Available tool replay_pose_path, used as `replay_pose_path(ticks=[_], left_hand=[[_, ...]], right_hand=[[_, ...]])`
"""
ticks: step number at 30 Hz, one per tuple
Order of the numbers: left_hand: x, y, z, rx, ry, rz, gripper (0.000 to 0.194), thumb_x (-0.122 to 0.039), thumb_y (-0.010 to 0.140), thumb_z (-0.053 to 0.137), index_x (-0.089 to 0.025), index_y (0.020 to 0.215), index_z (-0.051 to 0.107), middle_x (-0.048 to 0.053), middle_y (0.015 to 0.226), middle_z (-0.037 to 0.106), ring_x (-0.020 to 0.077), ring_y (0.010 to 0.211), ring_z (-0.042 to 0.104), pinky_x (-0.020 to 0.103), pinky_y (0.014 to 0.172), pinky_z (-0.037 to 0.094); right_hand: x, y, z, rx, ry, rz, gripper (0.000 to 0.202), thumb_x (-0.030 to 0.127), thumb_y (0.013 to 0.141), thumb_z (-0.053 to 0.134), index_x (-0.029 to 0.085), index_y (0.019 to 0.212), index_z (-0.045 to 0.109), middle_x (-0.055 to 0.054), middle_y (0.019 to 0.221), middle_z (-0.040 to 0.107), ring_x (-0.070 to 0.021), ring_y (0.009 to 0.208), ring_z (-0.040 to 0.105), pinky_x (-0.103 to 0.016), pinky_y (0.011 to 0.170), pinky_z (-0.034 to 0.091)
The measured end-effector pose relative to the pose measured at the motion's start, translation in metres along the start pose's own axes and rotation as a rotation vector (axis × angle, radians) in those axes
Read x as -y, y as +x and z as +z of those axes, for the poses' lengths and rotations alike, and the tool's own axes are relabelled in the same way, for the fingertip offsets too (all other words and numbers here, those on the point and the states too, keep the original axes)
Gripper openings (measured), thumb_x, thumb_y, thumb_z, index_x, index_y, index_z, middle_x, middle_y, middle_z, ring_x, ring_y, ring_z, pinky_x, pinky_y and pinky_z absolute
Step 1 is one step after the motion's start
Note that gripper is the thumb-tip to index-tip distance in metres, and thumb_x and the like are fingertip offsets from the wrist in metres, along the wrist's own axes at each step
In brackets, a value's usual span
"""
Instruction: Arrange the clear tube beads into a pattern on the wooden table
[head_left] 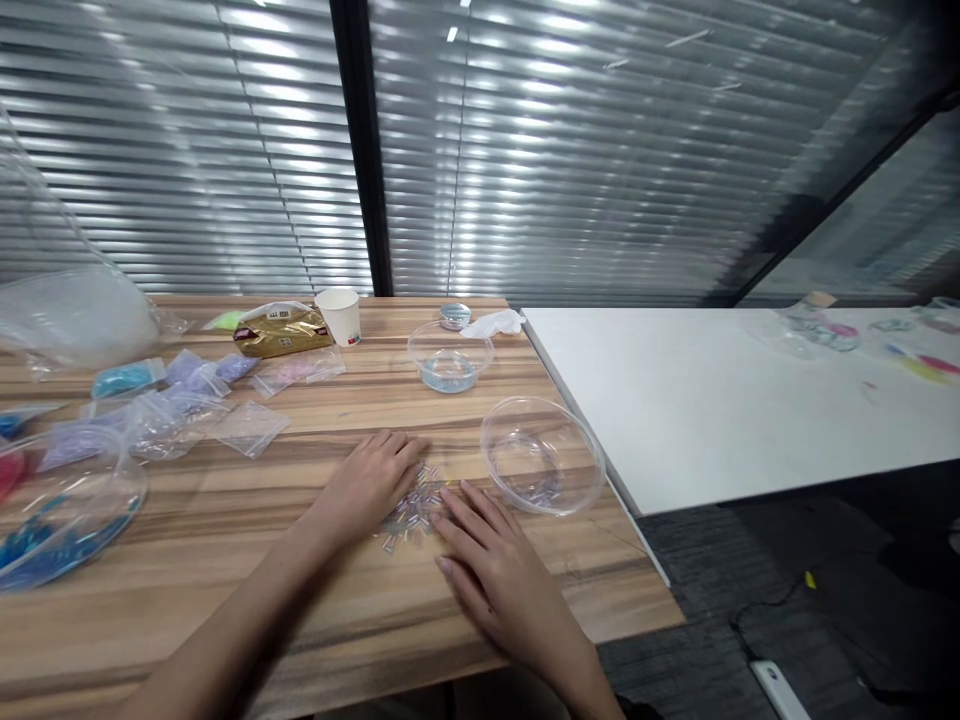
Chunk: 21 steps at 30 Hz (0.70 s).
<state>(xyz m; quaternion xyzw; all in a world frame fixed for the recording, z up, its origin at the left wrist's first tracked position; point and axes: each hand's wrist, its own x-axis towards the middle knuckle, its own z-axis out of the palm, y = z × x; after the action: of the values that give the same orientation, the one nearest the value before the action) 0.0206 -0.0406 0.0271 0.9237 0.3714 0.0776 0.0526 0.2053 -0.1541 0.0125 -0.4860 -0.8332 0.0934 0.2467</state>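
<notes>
A small heap of clear and pale tube-like beads (414, 508) lies loose on the wooden table. Along its left side rests my left hand (376, 482), palm down, fingers curved over the table and holding nothing that shows; its thumb side is partly hidden. My right hand (495, 568) lies at the heap's right side with fingers stretched out and slightly apart, the fingertips touching the edge beads. Just beyond the right hand stands a clear plastic bowl (583, 500) with some similar beads at its bottom.
Another clear bowl (486, 362) with pale blue contents stands farther back, near a paper cup (341, 322) and a gold tissue pack (285, 332). Several small plastic bags (169, 410) and a large bowl (139, 490) with blue pieces are at left. A white table (720, 400) adjoins at right.
</notes>
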Motion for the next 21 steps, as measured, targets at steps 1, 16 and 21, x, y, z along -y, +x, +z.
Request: replay_pose_path(ticks=[1, 16, 21], left_hand=[[0.0, -0.0001, 0.0, -0.004, -0.001, 0.001, 0.028, -0.02, 0.095, 0.039, -0.017, 0.119, 0.054, 0.011, 0.11, 0.06, 0.0243, 0.103, 0.054, 0.04, 0.09, 0.043], [0.0002, -0.0006, 0.0013, -0.004, 0.005, -0.007, 0.028, -0.019, 0.096, 0.04, -0.016, 0.121, 0.054, 0.01, 0.11, 0.061, 0.0249, 0.103, 0.054, 0.04, 0.09, 0.043], [0.0048, -0.0025, 0.0042, -0.009, -0.025, -0.007, 0.029, -0.022, 0.096, 0.042, -0.017, 0.122, 0.054, 0.01, 0.115, 0.061, 0.0256, 0.107, 0.054, 0.041, 0.093, 0.042]], right_hand=[[-0.0002, -0.0001, 0.0002, 0.0, -0.002, -0.001, 0.033, 0.021, 0.093, 0.048, 0.02, 0.125, 0.054, -0.007, 0.138, 0.047, -0.0232, 0.135, 0.032, -0.047, 0.11, 0.036], [-0.0004, -0.0005, 0.0002, 0.023, 0.0, 0.014, 0.033, 0.022, 0.094, 0.046, 0.02, 0.125, 0.054, -0.004, 0.141, 0.044, -0.0225, 0.136, 0.03, -0.045, 0.111, 0.033], [0.0003, -0.0001, -0.0003, 0.039, -0.012, 0.023, 0.033, 0.023, 0.094, 0.047, 0.021, 0.126, 0.053, -0.004, 0.141, 0.044, -0.0221, 0.136, 0.03, -0.044, 0.112, 0.034]])
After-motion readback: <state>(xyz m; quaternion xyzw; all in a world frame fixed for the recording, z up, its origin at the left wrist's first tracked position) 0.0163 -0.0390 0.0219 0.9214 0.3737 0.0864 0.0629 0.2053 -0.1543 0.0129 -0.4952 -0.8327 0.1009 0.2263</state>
